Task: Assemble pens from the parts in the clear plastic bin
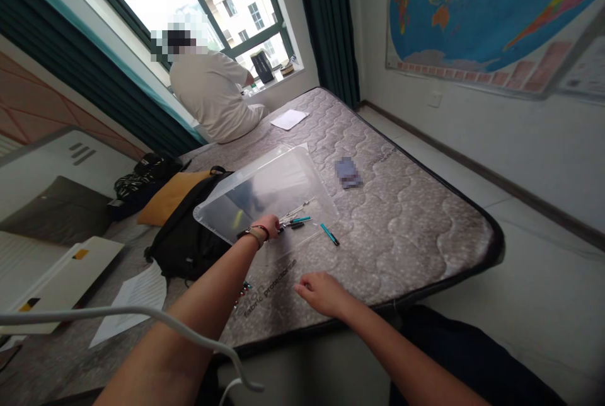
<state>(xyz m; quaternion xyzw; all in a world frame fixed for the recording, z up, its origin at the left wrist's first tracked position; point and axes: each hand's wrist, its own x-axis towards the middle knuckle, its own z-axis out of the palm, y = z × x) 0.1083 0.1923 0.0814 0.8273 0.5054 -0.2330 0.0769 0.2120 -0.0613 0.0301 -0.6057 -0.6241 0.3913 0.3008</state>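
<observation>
Mattress (406,223) print (270,289) reads "fabric protector…"; left hand (270,226) at pens (297,226) in box (283,179), grip unclear; right hand (322,293) apart, loosely fisted.

Mattress (401,223): seven-o'clock lettering (269,292) read "fabric protec…", ending unclear; three-o'clock lettering was illegible. Map (477,9), two o'clock: print was too small to read. Sheet (135,295), eight o'clock: lines were illegible. Panel (111,169), nine o'clock: bore three slanted bars (82,154).

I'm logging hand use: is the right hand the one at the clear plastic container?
No, the left hand is by the pens at the clear plastic container; the right hand is apart, near the edge of the mattress.
</observation>
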